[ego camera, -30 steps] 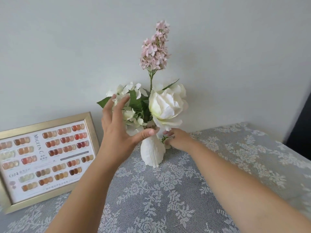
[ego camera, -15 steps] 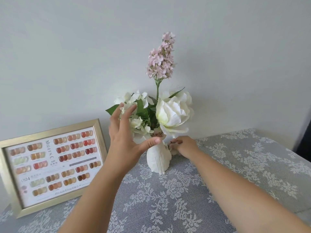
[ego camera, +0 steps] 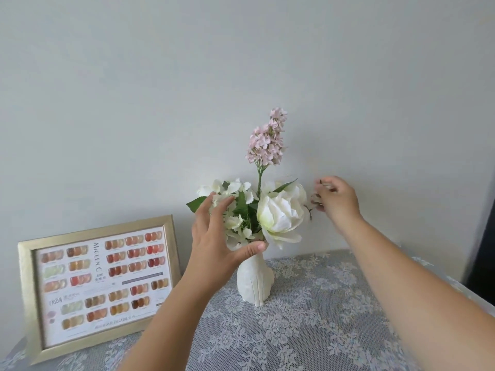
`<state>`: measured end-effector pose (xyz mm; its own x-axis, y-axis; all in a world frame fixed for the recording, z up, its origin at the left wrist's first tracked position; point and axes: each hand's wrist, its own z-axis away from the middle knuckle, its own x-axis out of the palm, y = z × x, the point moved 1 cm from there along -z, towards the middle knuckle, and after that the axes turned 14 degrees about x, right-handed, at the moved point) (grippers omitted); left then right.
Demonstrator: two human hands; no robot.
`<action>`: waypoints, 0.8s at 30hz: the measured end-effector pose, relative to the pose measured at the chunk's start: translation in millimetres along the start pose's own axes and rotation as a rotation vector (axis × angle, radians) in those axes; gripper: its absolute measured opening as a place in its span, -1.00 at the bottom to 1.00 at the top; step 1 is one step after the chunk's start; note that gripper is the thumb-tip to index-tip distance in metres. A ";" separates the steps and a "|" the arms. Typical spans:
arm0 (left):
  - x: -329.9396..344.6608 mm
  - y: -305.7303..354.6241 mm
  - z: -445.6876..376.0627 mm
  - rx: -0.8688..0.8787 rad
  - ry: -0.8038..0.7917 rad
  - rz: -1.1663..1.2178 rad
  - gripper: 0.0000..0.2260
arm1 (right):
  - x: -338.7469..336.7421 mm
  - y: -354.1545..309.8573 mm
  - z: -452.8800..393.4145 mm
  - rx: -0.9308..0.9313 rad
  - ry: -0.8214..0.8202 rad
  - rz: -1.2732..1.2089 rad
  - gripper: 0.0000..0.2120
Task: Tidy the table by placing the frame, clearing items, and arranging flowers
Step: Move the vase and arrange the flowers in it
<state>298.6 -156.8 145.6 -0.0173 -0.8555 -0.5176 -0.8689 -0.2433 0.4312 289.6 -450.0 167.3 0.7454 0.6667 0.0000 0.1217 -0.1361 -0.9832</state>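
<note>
A white vase (ego camera: 254, 282) stands on the lace-covered table (ego camera: 308, 317) near the wall. It holds a big white rose (ego camera: 281, 212), small white blossoms (ego camera: 233, 191) and a tall pink flower spike (ego camera: 266, 141). My left hand (ego camera: 217, 236) cups the small white blossoms, fingers spread and thumb against the vase neck. My right hand (ego camera: 337, 199) is raised to the right of the rose, fingers pinched on a small flower sprig (ego camera: 314, 200). A gold frame (ego camera: 93, 285) with a nail-colour chart leans against the wall at left.
A plain pale wall rises directly behind the vase. A dark vertical edge (ego camera: 482, 236) shows at the far right past the table's corner. The lace cloth stretches toward me in front of the vase.
My right hand has lifted from the vase neck up to the right of the rose, now pinching a small sprig. My left hand stays on the white blossoms. The view has tilted upward.
</note>
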 end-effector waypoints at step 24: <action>-16.3 -15.7 18.3 -0.087 0.011 -0.084 -0.24 | 94.4 -120.9 82.9 -0.962 -0.565 1.441 -0.58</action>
<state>303.5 -130.7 133.8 0.0597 -0.8352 -0.5467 -0.8209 -0.3527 0.4492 290.9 -309.8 271.1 0.3369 -0.2275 -0.9136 0.1013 -0.9560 0.2754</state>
